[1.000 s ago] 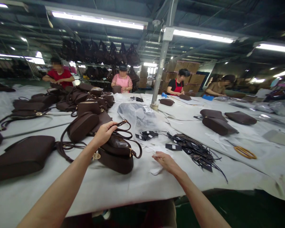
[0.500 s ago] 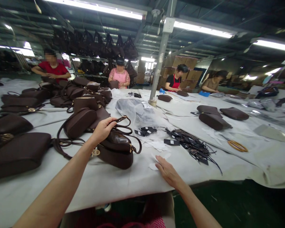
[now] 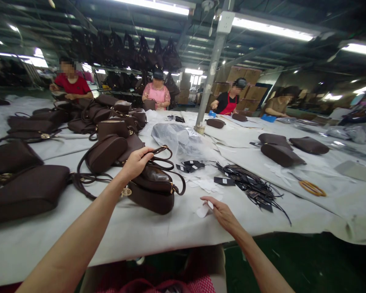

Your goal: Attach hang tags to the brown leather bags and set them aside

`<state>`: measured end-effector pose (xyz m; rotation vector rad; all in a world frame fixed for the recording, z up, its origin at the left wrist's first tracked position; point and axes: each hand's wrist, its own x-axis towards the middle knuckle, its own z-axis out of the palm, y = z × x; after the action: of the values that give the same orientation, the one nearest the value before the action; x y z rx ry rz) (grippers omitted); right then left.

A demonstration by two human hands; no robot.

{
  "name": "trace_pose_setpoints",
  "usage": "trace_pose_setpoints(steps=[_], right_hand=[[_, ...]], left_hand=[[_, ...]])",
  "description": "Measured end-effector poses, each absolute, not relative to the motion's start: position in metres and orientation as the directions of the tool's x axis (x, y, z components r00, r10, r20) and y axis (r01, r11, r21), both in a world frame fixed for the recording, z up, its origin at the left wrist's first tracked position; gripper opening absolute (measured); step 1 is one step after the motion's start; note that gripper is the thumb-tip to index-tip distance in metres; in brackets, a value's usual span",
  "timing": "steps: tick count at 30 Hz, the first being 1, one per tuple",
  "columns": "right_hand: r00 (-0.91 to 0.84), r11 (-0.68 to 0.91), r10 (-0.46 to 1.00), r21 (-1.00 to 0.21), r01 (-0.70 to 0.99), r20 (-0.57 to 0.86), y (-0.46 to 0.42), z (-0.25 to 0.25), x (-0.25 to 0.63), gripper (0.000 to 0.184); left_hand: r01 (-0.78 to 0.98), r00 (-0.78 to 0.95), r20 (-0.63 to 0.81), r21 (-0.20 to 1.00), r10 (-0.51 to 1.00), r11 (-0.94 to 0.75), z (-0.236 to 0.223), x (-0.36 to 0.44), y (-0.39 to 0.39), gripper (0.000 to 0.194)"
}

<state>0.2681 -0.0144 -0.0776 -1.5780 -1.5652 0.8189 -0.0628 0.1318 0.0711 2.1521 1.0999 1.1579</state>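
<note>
My left hand (image 3: 138, 162) is closed on the strap of a dark brown handbag (image 3: 152, 196), whose opening shows clear plastic inside. A gold round charm (image 3: 126, 191) hangs at the bag's left side. Over the table to the right, my right hand (image 3: 222, 211) pinches a small piece of white paper (image 3: 203, 209) between thumb and fingers. Beyond that hand lie more white paper pieces (image 3: 205, 186) and a heap of black hang tags (image 3: 251, 183) with cords.
More brown handbags (image 3: 27, 191) crowd the left side of the white-covered table (image 3: 134, 236). A clear plastic bag (image 3: 175, 140) lies near a metal post (image 3: 212, 73). At right are scissors (image 3: 312, 188) with orange handles and several brown pouches (image 3: 282, 154). Several people work across the table.
My right hand, which lay flat over the white paper, has now lifted a piece in a pinch. The left hand keeps its hold on the strap. The view has shifted slightly.
</note>
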Motion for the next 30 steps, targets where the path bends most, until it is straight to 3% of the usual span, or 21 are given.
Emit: trace_pose_setpoints(steps=[5,8,11,15,18,20,23,26,30], right_hand=[[-0.164,-0.079,0.969,-0.862,0.5,-0.184,-0.018,-0.054,0.255,0.058],[-0.229,-0.079,0.954,-0.895,0.438,-0.196,-0.022,-0.053,0.255,0.062],[-0.13,-0.067,0.982,-0.898,0.436,-0.136,-0.021,-0.044,0.259,0.063],[0.071,0.032,0.995,-0.914,0.405,0.066,-0.014,-0.006,0.251,0.053],[0.138,0.101,0.984,-0.99,0.095,0.114,-0.018,0.028,0.22,0.048],[0.177,0.164,0.974,-0.979,-0.121,0.141,-0.021,0.044,0.191,0.043],[0.248,0.234,0.954,-0.935,-0.267,0.168,-0.018,0.051,0.148,0.032],[0.302,0.292,0.93,-0.92,-0.261,0.209,-0.01,0.043,0.116,0.031],[0.305,0.37,0.898,-0.919,-0.137,0.316,0.002,0.026,0.087,0.03]], left_hand=[[0.418,0.317,0.47,0.71,0.824,-0.566,0.067,-0.064,0.136,0.034],[0.391,0.313,0.469,0.729,0.826,-0.562,0.066,-0.066,0.136,0.033],[0.369,0.328,0.452,0.747,0.83,-0.553,0.067,-0.067,0.133,0.032],[0.327,0.354,0.423,0.78,0.834,-0.534,0.07,-0.066,0.135,0.029],[0.275,0.374,0.379,0.826,0.847,-0.491,0.074,-0.065,0.139,0.025],[0.228,0.384,0.336,0.868,0.86,-0.441,0.077,-0.065,0.141,0.023],[0.158,0.398,0.205,0.945,0.894,-0.287,0.08,-0.068,0.145,0.025],[0.091,0.403,0.082,0.988,0.912,-0.129,0.081,-0.074,0.148,0.032],[-0.03,0.41,0.078,0.997,0.909,-0.072,0.076,-0.081,0.15,0.036]])
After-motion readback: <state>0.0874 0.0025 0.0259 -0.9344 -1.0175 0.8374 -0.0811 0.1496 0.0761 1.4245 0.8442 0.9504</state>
